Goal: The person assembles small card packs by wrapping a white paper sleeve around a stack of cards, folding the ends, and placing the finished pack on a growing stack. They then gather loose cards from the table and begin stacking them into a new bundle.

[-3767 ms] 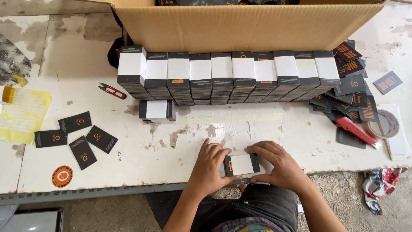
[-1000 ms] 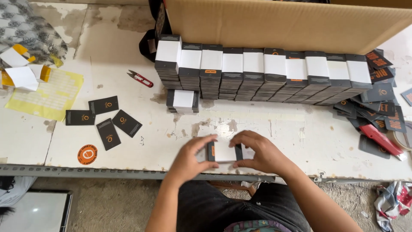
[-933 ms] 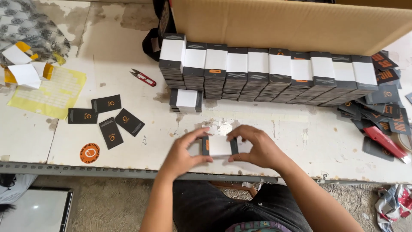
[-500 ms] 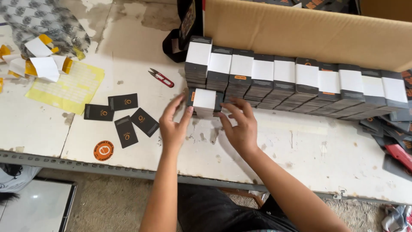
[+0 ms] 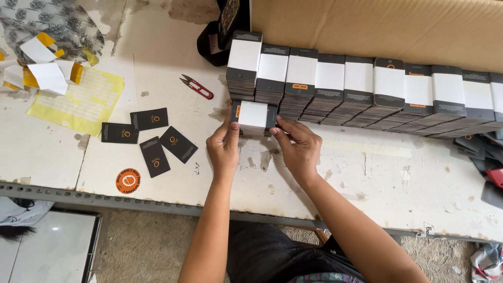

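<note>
Setting a banded card stack down in front of the row.
My left hand (image 5: 224, 145) and right hand (image 5: 297, 147) pinch the stack (image 5: 253, 116) at twelve o'clock; next, I judge, square it and release.

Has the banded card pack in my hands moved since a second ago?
Yes. The pack was near the table's front edge; now both hands hold it farther back, against the row of stacks, on the short stack there.
</note>
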